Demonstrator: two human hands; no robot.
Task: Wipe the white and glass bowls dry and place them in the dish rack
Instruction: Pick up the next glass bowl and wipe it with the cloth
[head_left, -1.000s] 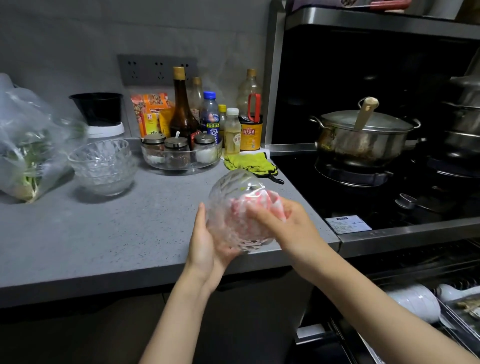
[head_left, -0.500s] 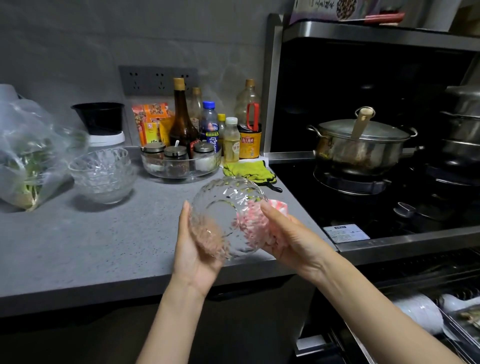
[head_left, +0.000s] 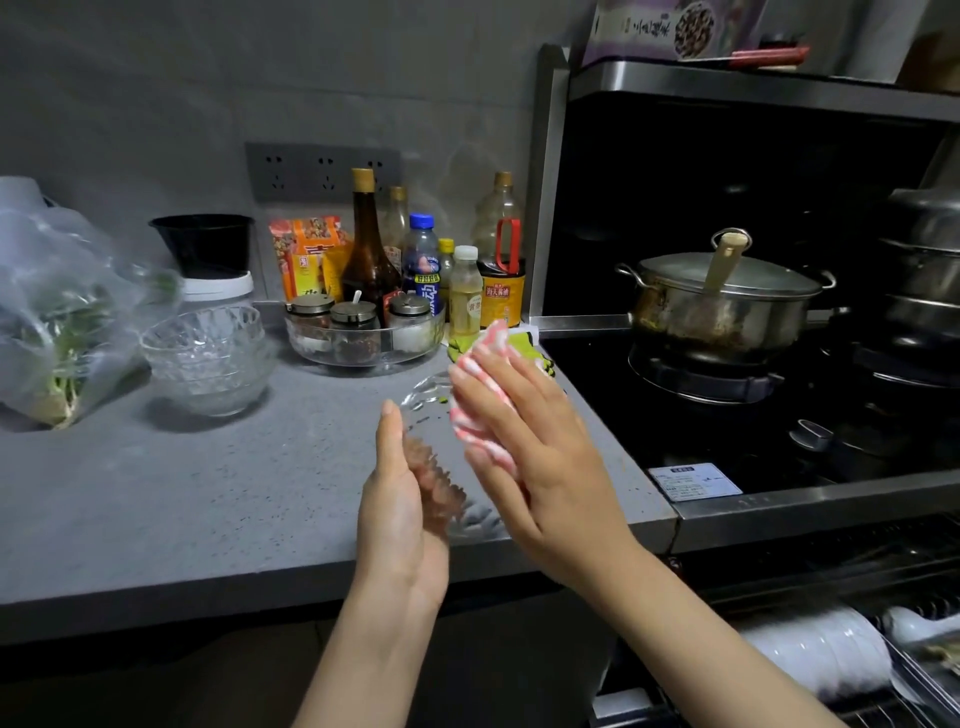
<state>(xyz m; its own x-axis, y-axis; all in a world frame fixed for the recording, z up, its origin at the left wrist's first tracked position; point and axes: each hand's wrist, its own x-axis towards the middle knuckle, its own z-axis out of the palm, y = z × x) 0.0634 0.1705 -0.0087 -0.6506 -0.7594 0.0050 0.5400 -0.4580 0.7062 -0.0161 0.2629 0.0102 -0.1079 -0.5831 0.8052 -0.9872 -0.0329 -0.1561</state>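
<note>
My left hand (head_left: 400, 519) cups the outside of a patterned glass bowl (head_left: 431, 389), tilted on its side above the counter's front edge. My right hand (head_left: 540, 457) holds a pink and white cloth (head_left: 493, 343) against the bowl, fingers stretched over the cloth; its thumb is hidden. A stack of glass bowls (head_left: 208, 358) stands at the counter's back left. White bowls (head_left: 815, 660) lie in the dish rack (head_left: 924, 691) at lower right, below the stove.
A clear tray of spice jars (head_left: 363, 338) and several bottles stand at the back of the grey counter (head_left: 156, 493). A plastic bag of greens (head_left: 57, 322) lies far left. A lidded steel pot (head_left: 727, 306) sits on the stove at right.
The bowl has turned further on its side between my hands. My right hand slid up and over it with the cloth. The view has tilted down slightly.
</note>
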